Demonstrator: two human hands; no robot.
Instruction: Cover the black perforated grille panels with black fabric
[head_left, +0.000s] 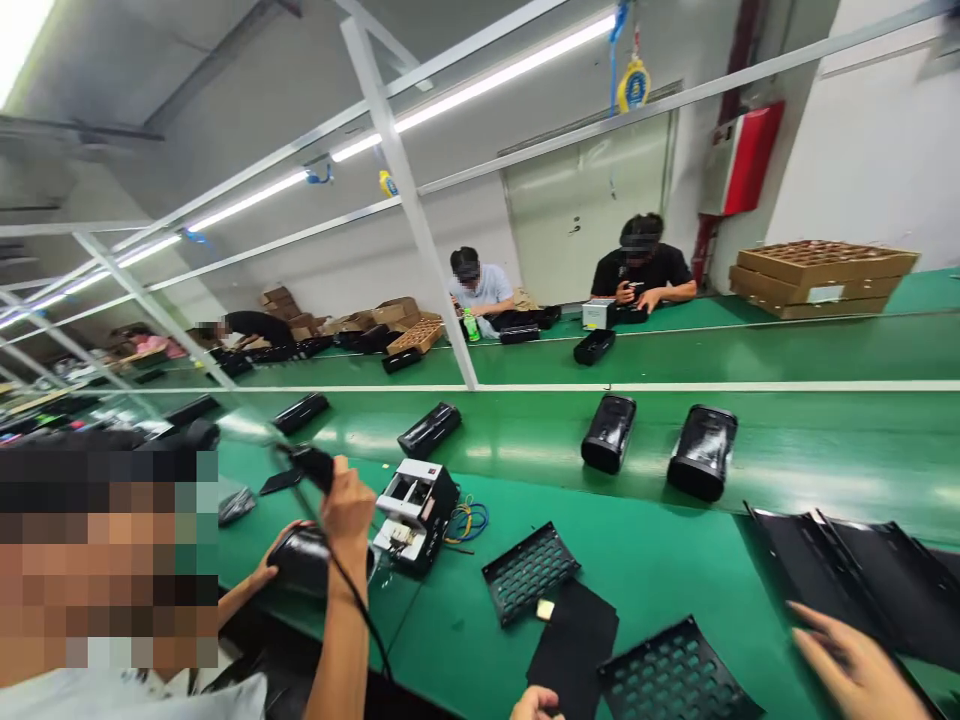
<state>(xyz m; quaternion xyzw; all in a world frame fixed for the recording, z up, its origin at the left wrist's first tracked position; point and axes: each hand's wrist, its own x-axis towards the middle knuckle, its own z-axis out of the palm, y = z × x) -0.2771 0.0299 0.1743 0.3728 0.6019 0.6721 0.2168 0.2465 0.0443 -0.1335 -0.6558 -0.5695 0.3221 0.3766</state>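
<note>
My right hand (855,660) reaches in at the bottom right with its fingers stretched out. It holds nothing and lies just short of a stack of black curved panels (862,580). Only the top of my left hand (536,703) shows at the bottom edge, beside a flat black sheet (574,630); its fingers are hidden. A black perforated grille (675,675) lies between my hands. A second grille (529,570) lies farther off, with a small pale piece (545,609) at its edge.
A co-worker at the left grips a corded tool (315,465) over a black housing (304,560), next to an open device (415,510) with coloured wires. Black housings (609,432) (703,450) ride the green conveyor (825,440). People work across it; cardboard trays (821,275) are stacked far right.
</note>
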